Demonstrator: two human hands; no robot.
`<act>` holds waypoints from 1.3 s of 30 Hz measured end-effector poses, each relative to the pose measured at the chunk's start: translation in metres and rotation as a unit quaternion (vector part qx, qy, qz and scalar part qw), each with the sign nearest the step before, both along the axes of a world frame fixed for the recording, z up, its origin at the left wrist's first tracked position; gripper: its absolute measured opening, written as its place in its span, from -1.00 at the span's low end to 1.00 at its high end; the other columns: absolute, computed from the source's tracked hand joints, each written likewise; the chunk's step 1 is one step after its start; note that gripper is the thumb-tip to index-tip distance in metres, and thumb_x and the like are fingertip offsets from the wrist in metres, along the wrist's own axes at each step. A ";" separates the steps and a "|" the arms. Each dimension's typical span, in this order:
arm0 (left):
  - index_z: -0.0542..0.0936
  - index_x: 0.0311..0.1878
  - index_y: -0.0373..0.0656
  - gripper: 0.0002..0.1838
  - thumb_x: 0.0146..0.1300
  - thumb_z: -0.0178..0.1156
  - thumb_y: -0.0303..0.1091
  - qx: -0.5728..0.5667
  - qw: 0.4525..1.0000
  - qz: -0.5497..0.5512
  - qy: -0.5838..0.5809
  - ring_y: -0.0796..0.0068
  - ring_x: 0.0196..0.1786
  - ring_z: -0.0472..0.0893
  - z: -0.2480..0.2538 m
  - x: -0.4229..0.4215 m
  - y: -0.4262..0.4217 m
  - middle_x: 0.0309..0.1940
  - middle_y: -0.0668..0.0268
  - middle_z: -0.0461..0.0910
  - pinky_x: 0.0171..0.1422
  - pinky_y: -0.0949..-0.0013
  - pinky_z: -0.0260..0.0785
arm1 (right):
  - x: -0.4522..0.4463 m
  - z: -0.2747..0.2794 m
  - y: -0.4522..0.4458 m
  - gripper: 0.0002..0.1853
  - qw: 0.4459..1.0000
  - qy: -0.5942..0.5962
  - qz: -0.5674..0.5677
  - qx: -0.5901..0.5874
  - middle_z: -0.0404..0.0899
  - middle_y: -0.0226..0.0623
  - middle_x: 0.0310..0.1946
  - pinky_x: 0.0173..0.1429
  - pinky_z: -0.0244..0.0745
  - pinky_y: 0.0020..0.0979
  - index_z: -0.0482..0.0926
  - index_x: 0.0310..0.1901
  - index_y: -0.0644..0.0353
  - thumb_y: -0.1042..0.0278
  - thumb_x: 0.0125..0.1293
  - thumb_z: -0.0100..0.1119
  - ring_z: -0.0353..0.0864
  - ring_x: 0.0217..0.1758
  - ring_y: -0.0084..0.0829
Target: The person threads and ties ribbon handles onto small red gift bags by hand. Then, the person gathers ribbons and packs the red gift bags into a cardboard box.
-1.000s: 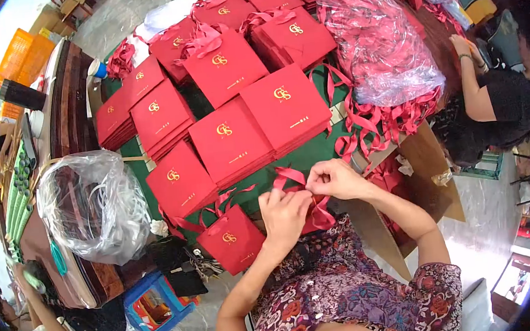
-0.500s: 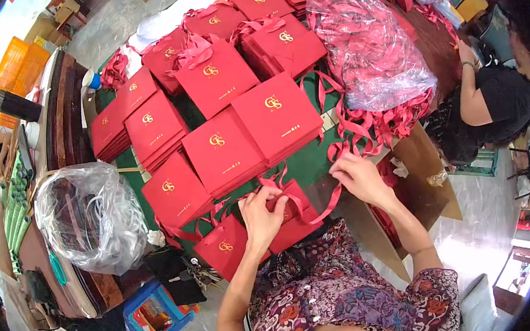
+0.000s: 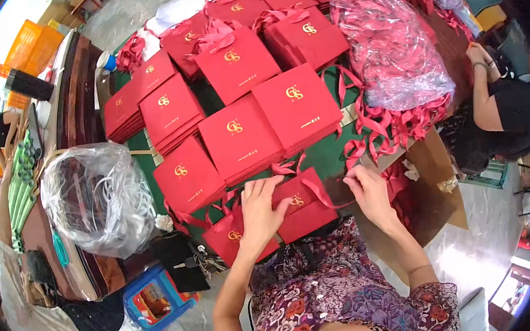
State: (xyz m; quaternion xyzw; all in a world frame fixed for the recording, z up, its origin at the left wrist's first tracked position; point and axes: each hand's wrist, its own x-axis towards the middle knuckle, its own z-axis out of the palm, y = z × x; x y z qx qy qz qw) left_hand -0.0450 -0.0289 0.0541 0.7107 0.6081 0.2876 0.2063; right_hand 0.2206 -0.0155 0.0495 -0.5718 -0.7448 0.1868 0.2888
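Note:
My left hand (image 3: 258, 211) rests over the nearest red paper bags, its thumb spread away from the fingers and nothing held between them. Under and beside it lie a red bag with a gold logo (image 3: 304, 215) and another red bag (image 3: 224, 239) at its left. A red ribbon (image 3: 319, 189) crosses the right-hand bag and trails toward my right hand (image 3: 372, 197). That hand is closed at the fingertips on the ribbon's end, just right of the bag. Stacks of matching red bags (image 3: 240, 139) stand directly beyond both hands.
A clear plastic sack of red ribbons (image 3: 390, 47) lies at the right of the green table (image 3: 248, 192). Below it stands an open cardboard box (image 3: 433, 182). A clear plastic bag (image 3: 98, 202) sits at left. Another person (image 3: 492, 101) works at far right.
My left hand has released its pinch and its thumb has spread apart. My right hand has moved slightly down, with the ribbon between the hands now lower. The whole view has shifted slightly.

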 end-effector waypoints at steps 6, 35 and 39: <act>0.62 0.03 -0.13 -0.48 -0.06 0.52 -0.31 -0.045 0.997 0.009 0.059 0.06 0.01 0.51 -0.007 -0.023 -0.015 -0.10 0.19 0.60 0.12 0.09 0.36 | -0.061 0.011 -0.002 -0.87 0.985 0.122 0.112 -0.046 0.53 -0.15 -0.28 -0.12 0.49 -0.26 0.53 -0.17 0.26 0.63 0.27 0.21 0.59 -0.17 -0.12; 0.60 -0.12 -0.25 -0.84 0.24 0.19 -0.56 -0.107 0.985 0.014 -0.134 0.16 -0.22 0.65 -0.017 -0.013 -0.008 -0.28 0.12 0.63 -0.11 0.22 0.48 | -0.119 -0.014 0.000 -0.83 0.980 0.140 0.065 -0.123 0.60 -0.21 -0.41 -0.21 0.54 -0.18 0.52 -0.24 0.23 0.48 0.18 0.31 0.65 -0.26 -0.13; 0.63 -0.11 -0.22 -0.83 0.22 0.29 -0.50 -0.126 0.978 0.042 -0.163 0.33 -0.32 0.64 -0.011 -0.013 -0.006 -0.29 0.18 0.64 -0.25 0.34 0.44 | -0.117 -0.022 0.000 -0.77 0.969 0.211 0.047 -0.121 0.61 -0.19 -0.38 -0.19 0.58 -0.20 0.51 -0.18 0.23 0.41 0.18 0.35 0.67 -0.27 -0.12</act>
